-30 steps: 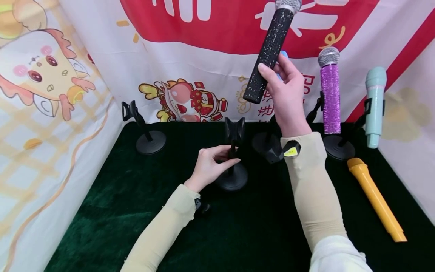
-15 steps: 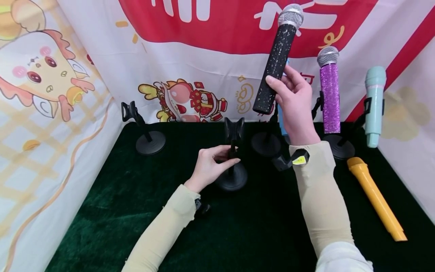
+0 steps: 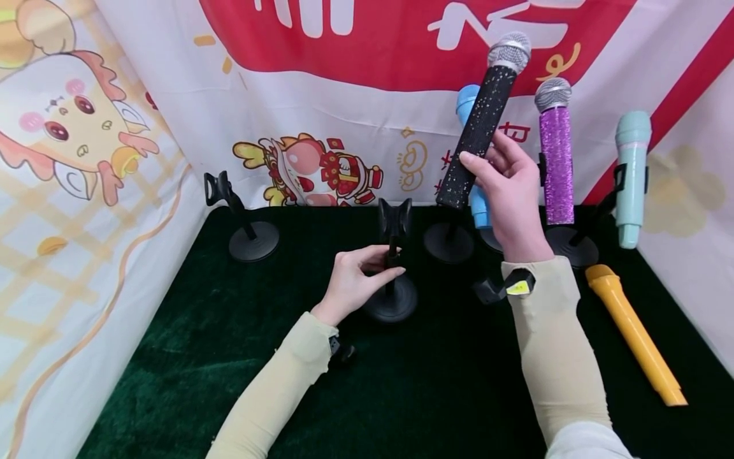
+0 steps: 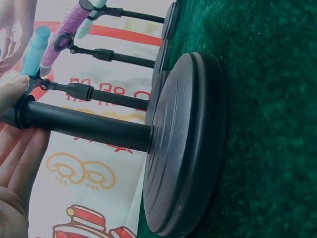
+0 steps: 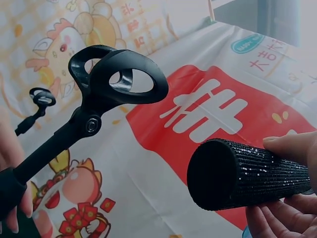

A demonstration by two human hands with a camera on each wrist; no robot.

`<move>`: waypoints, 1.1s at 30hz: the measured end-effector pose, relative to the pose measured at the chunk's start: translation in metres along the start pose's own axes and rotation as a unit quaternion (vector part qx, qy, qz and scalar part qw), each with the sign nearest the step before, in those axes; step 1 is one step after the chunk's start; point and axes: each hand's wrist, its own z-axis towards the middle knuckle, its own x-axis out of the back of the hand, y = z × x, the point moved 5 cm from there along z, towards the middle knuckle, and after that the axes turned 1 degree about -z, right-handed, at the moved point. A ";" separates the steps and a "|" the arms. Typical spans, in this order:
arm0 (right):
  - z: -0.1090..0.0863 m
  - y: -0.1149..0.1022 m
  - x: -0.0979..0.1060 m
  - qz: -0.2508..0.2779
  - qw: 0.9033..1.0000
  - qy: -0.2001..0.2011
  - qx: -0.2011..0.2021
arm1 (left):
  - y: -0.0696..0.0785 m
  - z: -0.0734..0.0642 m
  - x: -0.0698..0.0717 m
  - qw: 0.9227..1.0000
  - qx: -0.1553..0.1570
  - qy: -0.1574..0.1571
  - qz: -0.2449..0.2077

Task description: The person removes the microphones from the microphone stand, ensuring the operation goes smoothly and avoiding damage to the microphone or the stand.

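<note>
My right hand [image 3: 513, 194] grips a black sparkly microphone [image 3: 480, 131] with a silver mesh head, held tilted in the air over the back of the table. Its flat lower end faces the camera in the right wrist view. With thumb and fingers, my left hand [image 3: 361, 280] pinches the stem of a black microphone stand [image 3: 395, 220]. The round base [image 4: 181, 148] of that stand sits flat on the green cloth. At the top, its clip [image 5: 119, 77] holds nothing and stands apart from the microphone's lower end.
A bare stand [image 3: 252, 239] is at the back left, another stand base [image 3: 449, 242] behind the right hand. Blue [image 3: 480, 207], purple [image 3: 557, 166] and mint [image 3: 633, 178] microphones stand upright along the back right. A yellow microphone [image 3: 636, 335] lies on the green cloth [image 3: 229, 357]. A printed fabric backdrop [image 3: 321, 108] rises behind.
My right hand has moved down and to the right with the black microphone, uncovering more of the blue microphone. The left hand stays on the stand.
</note>
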 end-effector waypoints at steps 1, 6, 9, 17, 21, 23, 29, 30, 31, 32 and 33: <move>-0.001 0.000 0.001 -0.003 1.000 0.001 0.000 | 0.000 0.000 0.000 1.000 0.000 0.000 0.000; -0.007 -0.002 0.008 -0.019 1.000 -0.002 -0.001 | 0.001 -0.001 0.000 1.000 -0.005 0.004 0.002; -0.011 -0.003 0.012 -0.025 1.000 -0.007 0.000 | 0.001 -0.001 0.000 1.000 -0.005 0.006 0.002; -0.016 -0.004 0.023 -0.026 1.000 -0.005 0.011 | -0.001 -0.001 -0.001 1.000 -0.003 0.005 0.000; -0.017 -0.003 0.029 -0.028 0.999 -0.007 0.019 | -0.001 -0.001 -0.001 1.000 -0.008 0.007 -0.002; -0.018 -0.002 0.033 -0.030 0.999 -0.008 0.020 | -0.001 -0.001 -0.001 1.000 -0.010 0.008 -0.004; -0.021 0.001 0.043 -0.043 0.999 -0.002 0.019 | -0.001 0.000 -0.002 1.000 -0.005 0.011 -0.005; -0.022 0.001 0.045 -0.044 0.999 0.001 0.019 | -0.001 0.000 -0.002 1.000 -0.003 0.011 -0.005; -0.022 0.002 0.047 -0.042 0.999 0.006 0.018 | -0.001 0.000 -0.002 1.000 -0.002 0.011 -0.006; -0.023 0.002 0.049 -0.039 0.999 0.010 0.017 | -0.001 0.000 -0.002 1.000 -0.002 0.011 -0.008; -0.023 0.002 0.052 -0.036 0.999 0.014 0.015 | -0.001 0.000 -0.002 1.000 -0.002 0.011 -0.009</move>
